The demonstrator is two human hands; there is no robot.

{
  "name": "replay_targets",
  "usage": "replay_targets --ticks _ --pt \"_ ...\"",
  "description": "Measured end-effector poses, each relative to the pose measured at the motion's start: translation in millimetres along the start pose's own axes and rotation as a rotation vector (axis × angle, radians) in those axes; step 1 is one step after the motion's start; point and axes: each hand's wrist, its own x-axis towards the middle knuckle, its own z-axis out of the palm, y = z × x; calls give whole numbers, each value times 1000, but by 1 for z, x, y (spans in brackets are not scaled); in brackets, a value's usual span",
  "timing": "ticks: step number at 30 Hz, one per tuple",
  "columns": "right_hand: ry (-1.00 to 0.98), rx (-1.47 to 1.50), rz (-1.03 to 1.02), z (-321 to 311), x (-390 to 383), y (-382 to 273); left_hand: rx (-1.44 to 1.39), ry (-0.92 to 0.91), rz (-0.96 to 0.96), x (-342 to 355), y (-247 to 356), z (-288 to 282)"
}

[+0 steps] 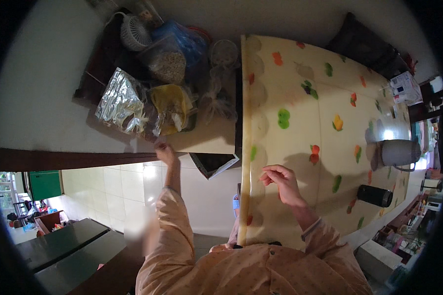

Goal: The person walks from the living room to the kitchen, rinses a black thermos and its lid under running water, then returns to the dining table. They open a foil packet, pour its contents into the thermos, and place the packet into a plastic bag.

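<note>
My left hand (166, 154) reaches to the front edge of the shelf at the left. Its fingers are closed at the lower end of a clear plastic bag with yellow on it (170, 105); the exact grip is small and dim. Beside that bag lies a crumpled silver foil bag (120, 105). My right hand (282, 184) hovers by the left edge of the table, above the cream tablecloth (290, 142) printed with fruit and vegetables. Its fingers are bent in toward the thumb in a pinch. Whatever they hold, if anything, is too small to make out.
Behind the bags sit a clear bag of pale pieces (167, 66), a blue plastic bag (187, 42), a small white fan (135, 33) and a clear lidded tub (224, 51). A black cylinder (374, 196) and a grey mug-like container (398, 152) are on the table's right.
</note>
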Motion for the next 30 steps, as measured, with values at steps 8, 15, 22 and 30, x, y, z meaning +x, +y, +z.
replay_targets --ticks 8,15,22,30 --pt "59 37 92 -1 19 -2 280 -502 55 -30 63 108" --pt "62 26 186 -9 22 4 183 -655 395 -39 117 152" --pt "100 101 122 -19 40 -2 71 -713 192 -29 152 223" --pt "78 86 169 -23 34 -4 659 -757 234 -19 123 221"
